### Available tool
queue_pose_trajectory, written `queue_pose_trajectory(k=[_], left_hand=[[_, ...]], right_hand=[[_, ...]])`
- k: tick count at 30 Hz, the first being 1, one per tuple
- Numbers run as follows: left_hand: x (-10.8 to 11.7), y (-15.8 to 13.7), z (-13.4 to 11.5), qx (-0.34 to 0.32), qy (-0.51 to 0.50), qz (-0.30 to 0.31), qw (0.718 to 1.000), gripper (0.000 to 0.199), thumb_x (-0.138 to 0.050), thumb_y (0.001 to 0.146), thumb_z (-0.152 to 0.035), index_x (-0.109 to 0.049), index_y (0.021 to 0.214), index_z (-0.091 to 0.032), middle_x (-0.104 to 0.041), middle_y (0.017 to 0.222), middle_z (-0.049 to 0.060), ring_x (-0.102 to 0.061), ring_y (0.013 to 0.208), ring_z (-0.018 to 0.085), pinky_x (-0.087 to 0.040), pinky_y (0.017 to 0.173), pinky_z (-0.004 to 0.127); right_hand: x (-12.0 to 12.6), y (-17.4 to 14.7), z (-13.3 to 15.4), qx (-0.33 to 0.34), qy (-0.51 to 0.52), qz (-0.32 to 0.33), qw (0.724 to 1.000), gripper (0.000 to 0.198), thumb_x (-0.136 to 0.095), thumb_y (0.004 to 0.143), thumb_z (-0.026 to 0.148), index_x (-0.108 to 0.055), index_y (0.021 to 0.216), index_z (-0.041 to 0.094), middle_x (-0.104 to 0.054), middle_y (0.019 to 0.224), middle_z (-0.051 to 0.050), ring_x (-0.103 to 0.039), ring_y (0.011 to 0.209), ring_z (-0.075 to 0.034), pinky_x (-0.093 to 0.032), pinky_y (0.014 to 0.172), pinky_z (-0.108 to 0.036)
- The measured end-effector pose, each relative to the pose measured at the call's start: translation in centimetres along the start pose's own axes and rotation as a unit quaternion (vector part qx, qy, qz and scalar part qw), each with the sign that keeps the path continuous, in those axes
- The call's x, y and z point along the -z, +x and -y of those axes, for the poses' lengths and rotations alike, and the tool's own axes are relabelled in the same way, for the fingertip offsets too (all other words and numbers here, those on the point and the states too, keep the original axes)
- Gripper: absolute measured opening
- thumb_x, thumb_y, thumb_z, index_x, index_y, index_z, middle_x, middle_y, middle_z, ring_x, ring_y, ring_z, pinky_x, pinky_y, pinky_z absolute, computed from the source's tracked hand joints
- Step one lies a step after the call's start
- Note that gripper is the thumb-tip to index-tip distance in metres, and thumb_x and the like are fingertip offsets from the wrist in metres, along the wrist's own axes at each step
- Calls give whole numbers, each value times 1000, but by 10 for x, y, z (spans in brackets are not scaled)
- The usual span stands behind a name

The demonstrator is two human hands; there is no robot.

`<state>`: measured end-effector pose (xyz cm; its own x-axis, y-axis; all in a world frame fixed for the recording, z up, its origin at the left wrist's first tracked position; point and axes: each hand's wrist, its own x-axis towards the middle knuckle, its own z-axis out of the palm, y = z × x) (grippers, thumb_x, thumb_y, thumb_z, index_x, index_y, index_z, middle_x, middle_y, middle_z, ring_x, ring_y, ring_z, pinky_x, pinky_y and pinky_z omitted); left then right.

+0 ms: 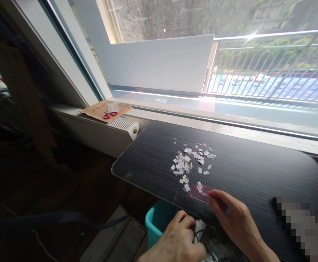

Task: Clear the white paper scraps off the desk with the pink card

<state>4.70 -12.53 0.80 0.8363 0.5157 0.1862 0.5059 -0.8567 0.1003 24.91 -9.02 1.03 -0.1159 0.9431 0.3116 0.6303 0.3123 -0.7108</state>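
Observation:
My right hand (231,214) pinches a pink see-through protractor (199,193) by its right end, low over the front edge of the black table (145,156). Small cut pieces of pale paper (186,160) lie scattered just beyond it, and one piece (199,186) overlaps the protractor. Below the table edge, my left hand (177,238) has its fingers curled over a teal bin (152,222). What those fingers grip is hidden. White crumpled stuff (200,228) with a dark line shows beside them.
Red-handled scissors (110,115) lie on a brown envelope (93,110) on the sill, above a white radiator (123,127). A blurred-out object (302,225) rests on the table at right. Boxes (115,233) stand on the floor at left.

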Motion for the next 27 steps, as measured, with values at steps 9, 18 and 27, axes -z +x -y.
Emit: queue_pose_trajectory(k=[9, 18, 27], left_hand=[[-1, 1, -2, 6, 1, -1, 1000, 20, -75, 76, -33, -60, 71, -21, -47, 56, -2, -45, 79, 20, -32, 81, 33], [-2, 0, -4, 11, 0, -5, 1000, 22, -75, 77, -33, -57, 72, -21, -47, 58, -1, -46, 79, 20, -32, 76, 32], [-3, 0, -6, 11, 12, -9, 1000, 28, -78, 72, -36, -55, 68, -21, -49, 57, -1, -45, 76, 20, -29, 68, 32]], right_hand=[[0, -6, -3, -2, 24, 10, 1000, 13, -54, 89, 27, -66, 93, 22, -73, 85, -1, -67, 71, -13, -51, 63, -17], [-1, -4, 4, -22, 42, 54, 997, 13, -55, 87, 27, -66, 89, 21, -71, 77, 0, -65, 66, -12, -50, 61, -17], [-5, 6, 0, -21, 26, -1, 999, 16, -56, 87, 30, -68, 92, 20, -73, 81, -1, -65, 67, -13, -50, 63, -18]])
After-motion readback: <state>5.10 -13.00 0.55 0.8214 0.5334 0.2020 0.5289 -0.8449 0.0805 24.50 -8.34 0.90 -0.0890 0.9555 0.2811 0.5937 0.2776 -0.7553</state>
